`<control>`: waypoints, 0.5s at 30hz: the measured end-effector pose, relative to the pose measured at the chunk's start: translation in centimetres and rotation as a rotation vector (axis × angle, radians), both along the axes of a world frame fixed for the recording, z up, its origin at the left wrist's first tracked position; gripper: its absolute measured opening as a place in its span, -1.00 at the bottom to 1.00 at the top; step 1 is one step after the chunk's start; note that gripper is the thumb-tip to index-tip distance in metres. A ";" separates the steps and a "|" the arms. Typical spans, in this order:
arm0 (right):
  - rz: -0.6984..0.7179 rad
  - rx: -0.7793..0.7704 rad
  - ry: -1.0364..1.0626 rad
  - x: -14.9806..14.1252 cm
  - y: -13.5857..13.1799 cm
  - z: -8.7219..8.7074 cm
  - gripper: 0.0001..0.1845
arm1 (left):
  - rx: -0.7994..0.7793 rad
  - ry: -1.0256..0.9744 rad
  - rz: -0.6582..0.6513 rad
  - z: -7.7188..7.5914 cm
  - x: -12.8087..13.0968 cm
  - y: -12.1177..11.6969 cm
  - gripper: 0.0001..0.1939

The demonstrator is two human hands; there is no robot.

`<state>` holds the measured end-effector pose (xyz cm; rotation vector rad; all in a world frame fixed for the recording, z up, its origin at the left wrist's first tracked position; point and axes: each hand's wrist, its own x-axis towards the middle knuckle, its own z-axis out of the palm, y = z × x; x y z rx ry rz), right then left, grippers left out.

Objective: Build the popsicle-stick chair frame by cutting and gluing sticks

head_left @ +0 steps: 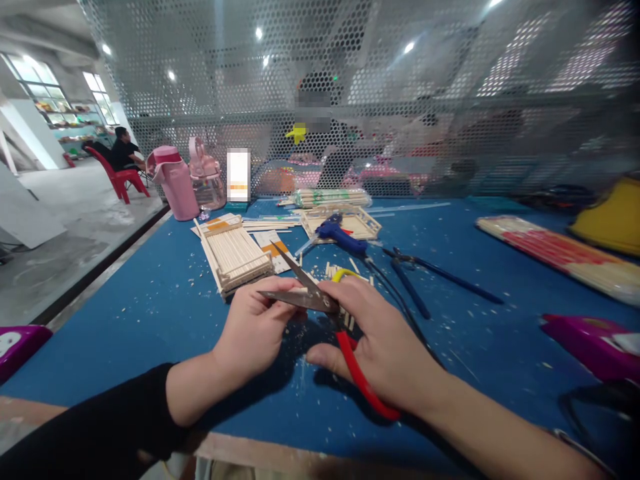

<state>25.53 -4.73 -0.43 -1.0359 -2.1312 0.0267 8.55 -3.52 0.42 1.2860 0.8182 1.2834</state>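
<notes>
My right hand (pixel 377 327) grips a pair of scissors (pixel 327 303) with red and yellow handles. Its blades are spread apart and point to the left. Close by, my left hand (pixel 260 320) has its fingers pinched together at the lower blade. A short pale wooden stick (pixel 299 290) shows between the blades at those fingertips, mostly hidden. Just behind my left hand lies a small raft-like frame of wooden sticks (pixel 237 250). Cut stick pieces (pixel 333 270) are scattered behind the scissors.
A blue glue gun (pixel 343 235) rests on another stick frame (pixel 367 227). Blue-handled pliers (pixel 440 273) lie to the right, near a pack of sticks (pixel 560 253). Pink bottles (pixel 180 187) and a lit phone (pixel 239 175) stand at the back before a perforated metal screen (pixel 425 147).
</notes>
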 end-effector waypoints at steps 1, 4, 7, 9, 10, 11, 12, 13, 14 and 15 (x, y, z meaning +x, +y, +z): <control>0.004 -0.002 0.010 0.0 0.0 0.0 -0.37 | 0.005 0.011 -0.006 0.0 0.0 0.0 -0.86; 0.014 -0.028 0.029 -0.1 -0.2 0.2 -0.40 | 0.012 0.033 0.000 0.0 -0.1 -0.2 -0.84; 0.009 -0.051 0.042 -0.3 -0.3 0.4 -0.44 | 0.003 0.029 0.015 0.1 0.0 -0.3 -0.85; 0.001 -0.060 0.047 -0.3 -0.4 0.4 -0.47 | -0.004 0.026 0.017 0.2 0.0 -0.4 -0.85; -0.002 -0.059 0.045 -0.3 -0.4 0.4 -0.49 | -0.006 0.025 0.016 0.1 0.0 -0.4 -0.86; -0.003 -0.054 0.042 -0.2 -0.4 0.3 -0.50 | -0.007 0.026 0.014 0.1 0.0 -0.4 -0.86; -0.004 -0.043 0.039 -0.2 -0.4 0.3 -0.50 | -0.005 0.028 0.011 0.1 0.0 -0.4 -0.86; -0.003 -0.030 0.037 -0.1 -0.3 0.3 -0.50 | 0.001 0.033 0.008 0.0 -0.1 -0.4 -0.85; 0.000 -0.015 0.037 0.0 -0.3 0.3 -0.51 | 0.010 0.040 0.003 0.0 -0.1 -0.4 -0.83; 0.007 -0.007 0.039 0.0 -0.3 0.2 -0.52 | 0.017 0.045 -0.002 -0.1 -0.1 -0.3 -0.81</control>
